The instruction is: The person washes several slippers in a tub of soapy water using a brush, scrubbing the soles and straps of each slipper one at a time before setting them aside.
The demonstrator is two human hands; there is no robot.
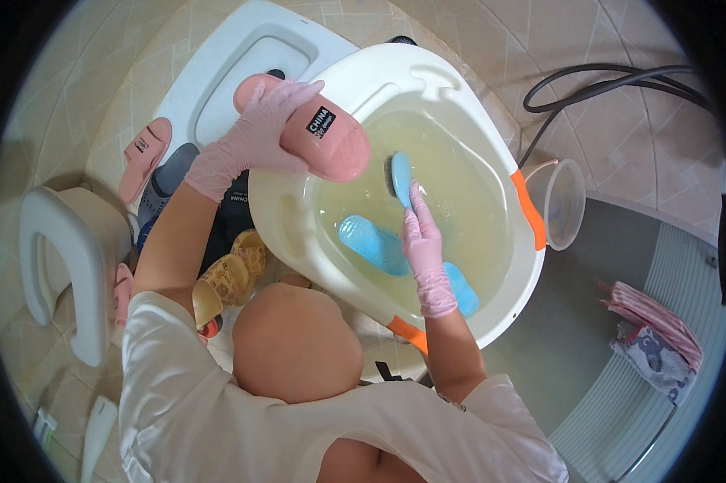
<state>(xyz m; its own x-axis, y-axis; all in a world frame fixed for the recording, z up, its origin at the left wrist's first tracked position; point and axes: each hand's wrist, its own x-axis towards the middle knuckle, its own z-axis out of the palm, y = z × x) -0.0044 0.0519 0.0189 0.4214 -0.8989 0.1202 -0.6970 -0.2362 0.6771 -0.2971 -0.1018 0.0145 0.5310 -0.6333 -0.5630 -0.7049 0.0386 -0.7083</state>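
Observation:
My left hand (266, 130), in a pink glove, holds a pink slide slipper (344, 145) over the left rim of a white plastic tub (281, 223). Cloudy yellowish water stands in the tub. Also gloved in pink, my right hand (423, 238) grips the handle of a blue scrubbing brush (401, 175), its dark bristles facing left towards the slipper but apart from it. Two blue slippers, one (372, 244) left of my right wrist and one (461, 290) right of it, lie in the water, the second partly hidden by my wrist and glove.
Left of the tub are a pink slipper (145, 160), a grey slipper (178, 169), yellow patterned slippers (233, 278) and a white toilet seat (64, 241). A white squat pan (218, 72) lies behind. To the right are a clear bucket (565, 205), a black hose (598, 75) and towels (659, 344).

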